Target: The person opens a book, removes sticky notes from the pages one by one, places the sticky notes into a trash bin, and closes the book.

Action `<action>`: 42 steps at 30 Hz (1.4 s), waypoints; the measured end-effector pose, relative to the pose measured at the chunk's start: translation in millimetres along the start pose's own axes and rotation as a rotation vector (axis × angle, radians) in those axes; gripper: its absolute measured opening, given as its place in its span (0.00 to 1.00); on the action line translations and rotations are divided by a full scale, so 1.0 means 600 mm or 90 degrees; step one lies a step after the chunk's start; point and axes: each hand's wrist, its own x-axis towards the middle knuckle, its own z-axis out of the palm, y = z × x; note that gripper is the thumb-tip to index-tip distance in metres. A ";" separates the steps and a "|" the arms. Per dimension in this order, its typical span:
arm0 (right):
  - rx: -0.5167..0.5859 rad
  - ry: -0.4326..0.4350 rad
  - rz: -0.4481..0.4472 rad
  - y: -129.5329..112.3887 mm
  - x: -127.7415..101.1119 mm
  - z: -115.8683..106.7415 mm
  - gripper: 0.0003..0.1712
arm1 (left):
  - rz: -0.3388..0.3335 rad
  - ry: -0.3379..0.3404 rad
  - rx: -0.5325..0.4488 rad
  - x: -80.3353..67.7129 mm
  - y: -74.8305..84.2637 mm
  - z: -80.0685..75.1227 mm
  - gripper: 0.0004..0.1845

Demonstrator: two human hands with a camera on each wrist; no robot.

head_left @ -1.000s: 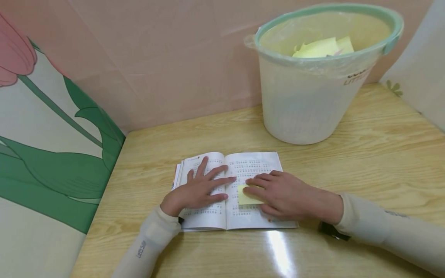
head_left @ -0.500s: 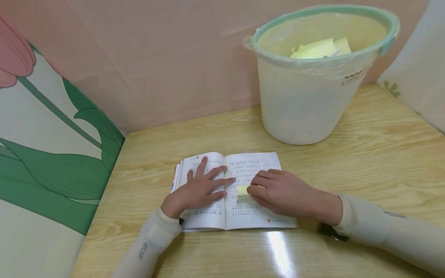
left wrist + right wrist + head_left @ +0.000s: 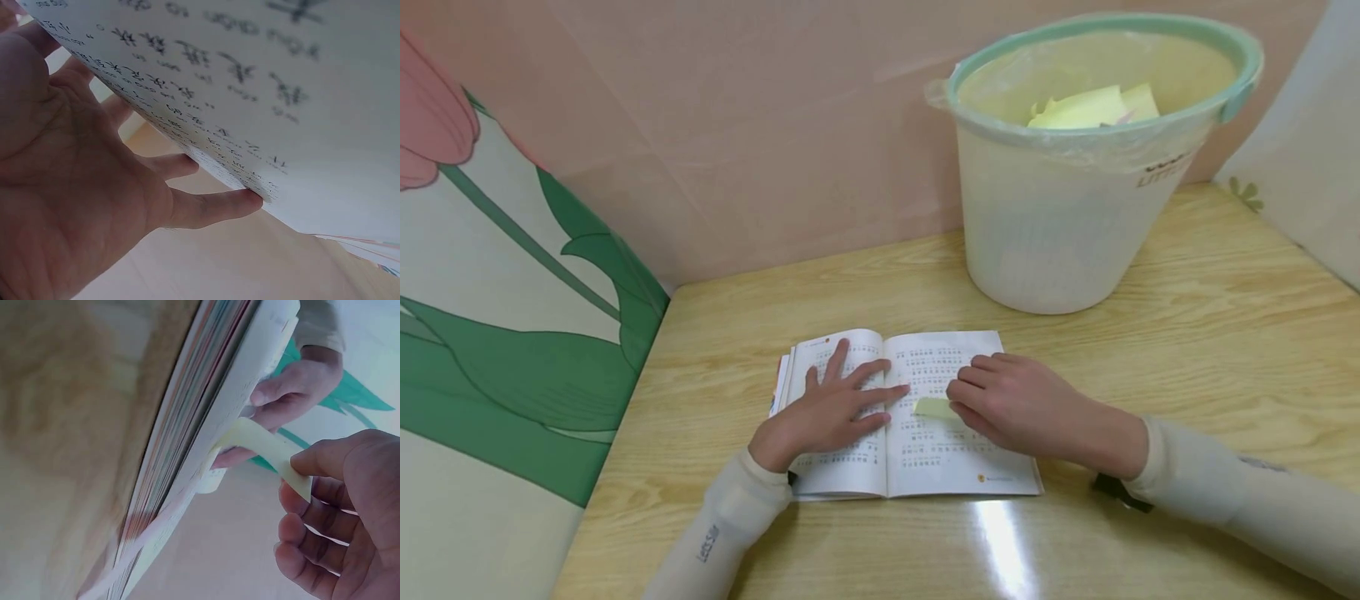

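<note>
An open book (image 3: pixel 940 475) with printed pages lies on the table. My left hand (image 3: pixel 823 421) rests on its left page, fingers spread and straight, one fingertip reaching past the spine. Over the right page, my right hand (image 3: pixel 1026 408) pinches a yellow sticky note (image 3: pixel 931 407) between thumb and index finger. In the right wrist view, the sticky note (image 3: pixel 265 445) curves up from the page to the fingertips, its far end still against the paper. The left wrist view has the palm of the left hand (image 3: pixel 87 181) beneath the printed page (image 3: pixel 250 119).
Behind the book stands a white bin (image 3: pixel 1052 225) with a green rim and a plastic liner. Yellow papers (image 3: pixel 1086 108) lie inside it. The wooden table (image 3: pixel 760 308) meets a pink wall covering (image 3: pixel 775 150) at the back. A tulip-patterned panel (image 3: pixel 497 367) borders the left.
The right hand has gone from lying on the sticky note to pinching its right edge and lifting it, drawing slightly up and right. The left hand stays in place.
</note>
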 end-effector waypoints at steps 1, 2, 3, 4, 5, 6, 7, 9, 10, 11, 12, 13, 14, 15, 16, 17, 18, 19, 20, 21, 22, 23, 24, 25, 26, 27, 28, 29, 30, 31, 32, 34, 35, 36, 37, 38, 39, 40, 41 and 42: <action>-0.002 -0.004 0.002 0.001 0.000 -0.001 0.07 | 0.000 0.000 0.001 0.000 0.000 0.000 0.24; -0.004 -0.006 0.004 0.002 0.000 -0.002 0.08 | 0.000 0.000 0.000 0.001 0.000 0.000 0.24; -0.006 -0.006 0.006 0.003 0.000 -0.002 0.08 | 0.000 0.000 -0.001 0.001 0.000 0.000 0.24; -0.008 -0.006 0.008 0.004 0.000 -0.003 0.08 | 0.001 0.000 -0.001 0.001 0.000 0.000 0.24; -0.010 -0.007 0.010 0.006 0.000 -0.003 0.08 | 0.001 0.000 -0.002 0.001 0.000 0.000 0.24; -0.010 -0.008 0.013 0.007 0.000 -0.003 0.07 | 0.002 0.000 -0.003 0.001 0.000 0.000 0.24; -0.011 -0.010 0.016 0.008 0.000 -0.004 0.07 | 0.002 0.000 -0.002 0.001 0.001 0.000 0.24; -0.014 -0.017 0.023 0.012 0.000 -0.004 0.06 | 0.003 0.000 -0.001 0.000 0.001 -0.001 0.24; -0.015 -0.020 0.027 0.013 0.000 -0.005 0.06 | 0.004 -0.001 -0.001 0.000 0.002 -0.002 0.24; -0.017 -0.025 0.030 0.015 0.000 -0.006 0.06 | 0.005 0.000 -0.001 0.000 0.002 -0.002 0.24; -0.019 -0.029 0.034 0.017 0.000 -0.007 0.05 | 0.005 0.000 -0.001 0.000 0.002 -0.002 0.24; -0.021 -0.032 0.037 0.018 0.000 -0.007 0.05 | 0.006 0.000 0.000 0.000 0.002 -0.003 0.24; -0.023 -0.036 0.041 0.020 0.000 -0.008 0.05 | 0.006 0.000 -0.001 0.000 0.002 -0.003 0.24; -0.024 -0.038 0.045 0.022 0.000 -0.009 0.05 | 0.006 0.000 -0.001 0.000 0.002 -0.003 0.24; -0.024 -0.040 0.049 0.024 0.000 -0.010 0.05 | 0.006 -0.001 0.000 0.000 0.002 -0.003 0.24; -0.024 -0.043 0.052 0.026 0.000 -0.011 0.05 | 0.006 -0.001 0.001 0.000 0.002 -0.003 0.24; -0.023 -0.045 0.056 0.028 0.000 -0.012 0.05 | 0.006 -0.002 0.002 0.000 0.002 -0.003 0.24; -0.022 -0.047 0.059 0.029 0.000 -0.013 0.05 | 0.006 -0.002 0.002 0.001 0.003 -0.004 0.24; -0.021 -0.047 0.063 0.031 0.000 -0.015 0.05 | 0.005 -0.001 0.003 0.001 0.003 -0.003 0.24; -0.020 -0.048 0.065 0.032 0.000 -0.016 0.05 | 0.004 -0.002 0.003 0.001 0.003 -0.003 0.24; -0.018 -0.048 0.068 0.033 0.000 -0.017 0.05 | 0.003 -0.002 0.003 0.001 0.003 -0.003 0.24; -0.016 -0.047 0.070 0.035 0.000 -0.018 0.06 | 0.002 -0.002 0.002 0.001 0.003 -0.003 0.24; -0.013 -0.045 0.073 0.037 0.000 -0.018 0.06 | 0.001 -0.003 0.001 0.001 0.003 -0.003 0.24; -0.012 -0.043 0.076 0.038 0.000 -0.018 0.06 | -0.001 -0.003 0.001 0.001 0.003 -0.003 0.24; -0.013 -0.039 0.078 0.041 0.000 -0.018 0.06 | -0.002 -0.003 0.002 0.000 0.003 -0.003 0.24; -0.012 -0.036 0.079 0.043 0.000 -0.018 0.05 | -0.003 -0.004 0.001 0.000 0.004 -0.003 0.24; -0.011 -0.032 0.081 0.044 -0.001 -0.019 0.05 | -0.004 -0.004 0.001 0.000 0.004 -0.003 0.24; -0.010 -0.029 0.082 0.046 -0.001 -0.019 0.05 | -0.004 -0.004 0.001 -0.001 0.004 -0.003 0.24; -0.010 -0.026 0.084 0.048 -0.001 -0.020 0.05 | -0.004 -0.004 0.001 -0.001 0.005 -0.003 0.24; -0.011 -0.024 0.085 0.050 -0.001 -0.021 0.05 | -0.005 -0.004 0.001 -0.001 0.005 -0.003 0.24; -0.011 -0.021 0.085 0.052 -0.002 -0.022 0.05 | -0.005 -0.004 0.000 -0.001 0.006 -0.004 0.24; -0.013 -0.012 0.085 0.055 -0.002 -0.024 0.05 | -0.005 -0.005 -0.002 -0.002 0.006 -0.004 0.24; -0.016 -0.006 0.085 0.056 -0.002 -0.026 0.05 | -0.005 -0.004 -0.002 -0.002 0.006 -0.004 0.24; -0.019 0.002 0.084 0.058 -0.001 -0.027 0.05 | -0.004 -0.004 -0.002 -0.002 0.005 -0.004 0.24; -0.022 0.011 0.083 0.059 -0.001 -0.028 0.05 | -0.003 -0.003 -0.001 -0.002 0.005 -0.004 0.24; -0.024 0.021 0.081 0.061 -0.001 -0.029 0.04 | -0.003 -0.002 0.000 -0.002 0.005 -0.003 0.24; -0.027 0.029 0.080 0.062 -0.001 -0.031 0.04 | -0.002 -0.001 0.001 -0.002 0.004 -0.003 0.24; -0.028 0.035 0.080 0.063 -0.001 -0.032 0.04 | 0.000 -0.001 0.001 -0.002 0.004 -0.003 0.24; -0.029 0.040 0.080 0.064 -0.001 -0.033 0.04 | 0.001 0.000 0.001 -0.003 0.004 -0.003 0.24; -0.028 0.043 0.079 0.065 -0.001 -0.035 0.04 | 0.002 0.001 0.002 -0.003 0.003 -0.003 0.24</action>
